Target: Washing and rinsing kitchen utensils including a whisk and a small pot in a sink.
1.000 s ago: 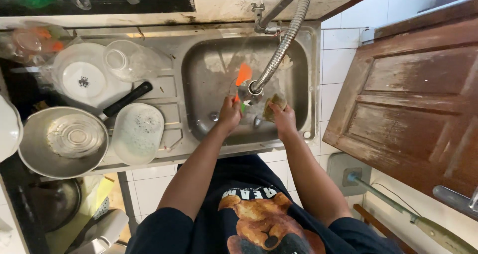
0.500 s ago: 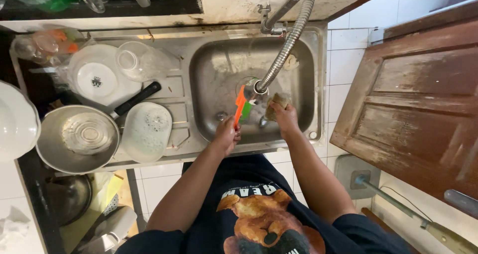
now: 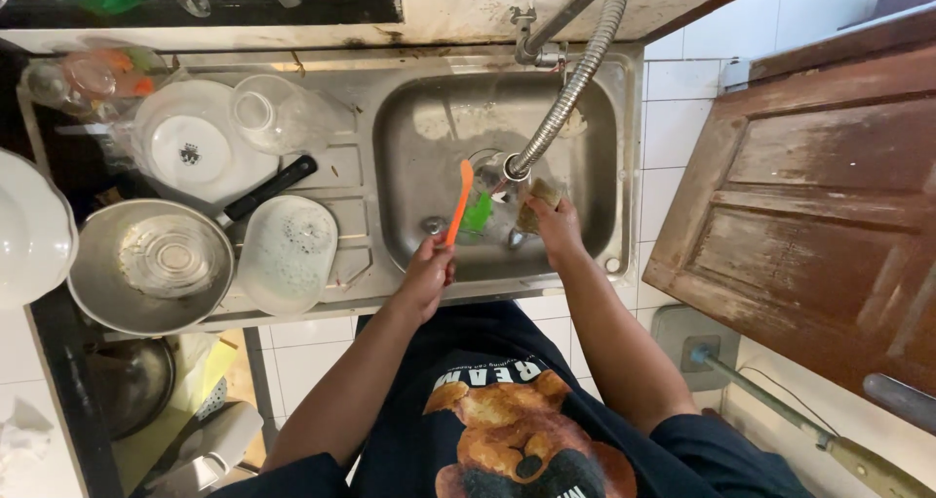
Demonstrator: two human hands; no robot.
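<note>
L fingers clamped on orange utensil (image 3: 458,203), handle end in left hand (image 3: 429,276), tip up over sink (image 3: 409,235) front edge | R fingers closed on sponge (image 3: 539,201) in right hand (image 3: 556,227), under hose (image 3: 570,83) outlet | drainboard left: pan (image 3: 146,264), white plate (image 3: 288,252)

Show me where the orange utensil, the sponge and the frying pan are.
orange utensil (image 3: 460,200): head view, on the middle of its orange handle above the left hand.
sponge (image 3: 541,198): head view, on the part showing above the right hand's fingers.
frying pan (image 3: 107,283): head view, on its metal rim.
</note>
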